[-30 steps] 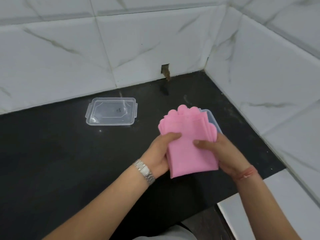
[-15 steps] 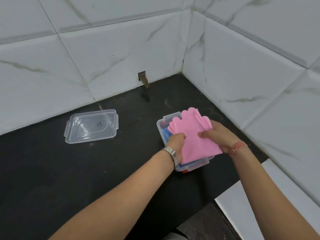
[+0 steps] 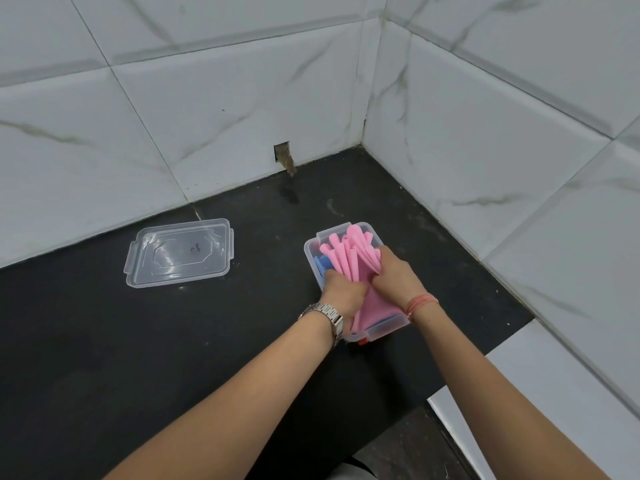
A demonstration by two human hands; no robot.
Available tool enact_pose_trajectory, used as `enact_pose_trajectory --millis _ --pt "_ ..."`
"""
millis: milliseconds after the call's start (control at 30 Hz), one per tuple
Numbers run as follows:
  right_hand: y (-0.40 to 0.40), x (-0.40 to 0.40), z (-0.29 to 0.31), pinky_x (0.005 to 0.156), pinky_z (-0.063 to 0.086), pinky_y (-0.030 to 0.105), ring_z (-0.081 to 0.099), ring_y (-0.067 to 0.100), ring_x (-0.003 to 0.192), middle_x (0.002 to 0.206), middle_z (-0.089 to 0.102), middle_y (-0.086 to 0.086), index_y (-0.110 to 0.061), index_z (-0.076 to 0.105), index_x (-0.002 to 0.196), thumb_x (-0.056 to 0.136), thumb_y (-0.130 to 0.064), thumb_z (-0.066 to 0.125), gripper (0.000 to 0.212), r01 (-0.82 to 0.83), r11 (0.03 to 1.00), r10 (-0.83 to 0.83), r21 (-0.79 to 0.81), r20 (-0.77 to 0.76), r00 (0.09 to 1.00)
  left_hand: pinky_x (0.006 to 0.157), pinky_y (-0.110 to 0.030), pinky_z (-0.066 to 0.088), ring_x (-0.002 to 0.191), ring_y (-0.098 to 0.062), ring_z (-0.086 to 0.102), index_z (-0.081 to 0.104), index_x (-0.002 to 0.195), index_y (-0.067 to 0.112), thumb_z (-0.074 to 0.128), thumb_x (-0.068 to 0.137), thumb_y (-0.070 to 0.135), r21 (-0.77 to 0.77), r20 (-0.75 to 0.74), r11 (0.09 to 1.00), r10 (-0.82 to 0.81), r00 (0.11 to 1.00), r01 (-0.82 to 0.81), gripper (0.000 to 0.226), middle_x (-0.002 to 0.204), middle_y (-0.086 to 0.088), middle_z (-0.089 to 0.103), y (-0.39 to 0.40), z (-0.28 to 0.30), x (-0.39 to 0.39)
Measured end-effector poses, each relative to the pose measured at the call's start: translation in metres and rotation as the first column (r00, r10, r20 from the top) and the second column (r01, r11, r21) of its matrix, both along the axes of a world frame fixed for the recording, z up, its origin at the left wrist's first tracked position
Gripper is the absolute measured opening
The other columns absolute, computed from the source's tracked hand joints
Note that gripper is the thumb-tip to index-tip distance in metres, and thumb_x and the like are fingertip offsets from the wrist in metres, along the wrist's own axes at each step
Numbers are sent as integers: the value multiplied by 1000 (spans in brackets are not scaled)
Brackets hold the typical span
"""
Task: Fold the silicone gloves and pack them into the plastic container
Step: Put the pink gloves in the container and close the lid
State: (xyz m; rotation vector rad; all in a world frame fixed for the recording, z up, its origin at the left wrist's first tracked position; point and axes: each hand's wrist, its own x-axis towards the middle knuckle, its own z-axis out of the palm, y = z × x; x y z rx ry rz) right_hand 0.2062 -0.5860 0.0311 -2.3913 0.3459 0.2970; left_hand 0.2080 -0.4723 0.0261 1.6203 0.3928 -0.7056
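Left hand [image 3: 343, 296]: palm down on the near half of the pink gloves, fingers curled and pressed into the folded rubber; steel watch [image 3: 325, 315] on the wrist.
Right hand [image 3: 393, 277]: palm down beside the left, knuckles almost touching it, fingers bent over the middle of the gloves and pushing them down; orange thread band [image 3: 420, 303] around the wrist.
Grip: both hands closed onto the gloves, neither spread flat; whether the thumbs are tucked under cannot be told.
Pink gloves [image 3: 349, 252]: folded, lying lengthwise inside the box, ribbed finger ends fanned out toward the far end and standing a little above the rim; cuff end bunched at the near end under the hands.
Blue glove [image 3: 321, 264]: underneath the pink ones, showing along the left wall of the box.
Box [image 3: 372, 332]: clear plastic, open, on the black counter [image 3: 138, 341] near the tiled corner; small red piece [image 3: 362, 342] at its near edge.
Lid [image 3: 180, 252]: clear, lying flat on the counter, well apart to the left of the box.
Wall [image 3: 207, 98]: white marbled tiles, with a small hole [image 3: 282, 153] at the base.
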Motion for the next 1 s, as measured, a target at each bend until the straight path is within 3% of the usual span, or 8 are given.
enact_pose_trajectory --millis 167,267,333,467,600,733,900,1000 --pt "1 -1 -1 52 31 13 49 3 64 81 55 -3 -13 53 97 92 -10 53 6 58 998 -54 -18 184 981 74 -35 51 90 -25 59 40 117 13 60 86 34 321 279 931 -269 922 174 42 103 -6 58 16 8 6" --pt "3 1 -4 52 33 14 53 10 66 77 55 -4 -14 55 93 92 -17 53 3 43 999 -45 14 138 989 70 -34 48 90 -28 57 49 93 14 51 88 43 722 414 683 -555 721 111 29 89 -4 55 24 10 7" --pt "5 1 -6 55 35 16 54 8 71 83 55 -6 -18 52 101 95 -28 50 11 48 992 -55 114 59 997 77 -37 41 102 -28 47 57 94 14 48 88 46 867 381 498 -677 630 10 34 101 -5 55 31 4 10" --pt "13 -3 -10 57 39 17 54 4 77 99 52 -5 -22 32 129 97 -32 48 36 56 967 -69 250 45 997 85 -37 37 111 -25 39 62 108 13 53 87 42 904 329 427 -695 639 -1 37 129 -1 46 43 -7 11" --pt "14 -4 -10 61 49 23 61 12 71 98 64 4 -20 33 136 100 -22 41 37 38 998 -29 -45 192 981 88 -39 40 118 -27 42 45 128 13 62 84 31 887 430 437 -664 611 -149 51 137 -6 43 40 -6 -2" --pt "13 -6 -15 96 40 37 52 22 120 141 51 4 -21 44 135 101 -23 38 35 69 926 90 -371 396 914 102 -38 40 130 -28 39 47 128 12 67 81 19 901 433 399 -812 391 -170 52 137 -8 45 27 -2 -8" --pt "-2 -8 -26 77 41 32 58 23 92 118 66 8 -23 50 131 101 -24 32 35 252 964 -266 86 224 938 118 -43 18 139 -31 26 26 143 2 48 94 18 920 374 391 -885 277 10 56 149 -18 32 -5 -5 -7" --pt "-4 -13 -27 74 44 29 61 18 90 112 69 2 -23 57 124 100 -26 37 31 243 966 -258 90 253 933 120 -48 11 146 -37 7 2 150 2 47 96 28 923 322 376 -870 373 80 75 158 -20 9 -24 -9 -6"
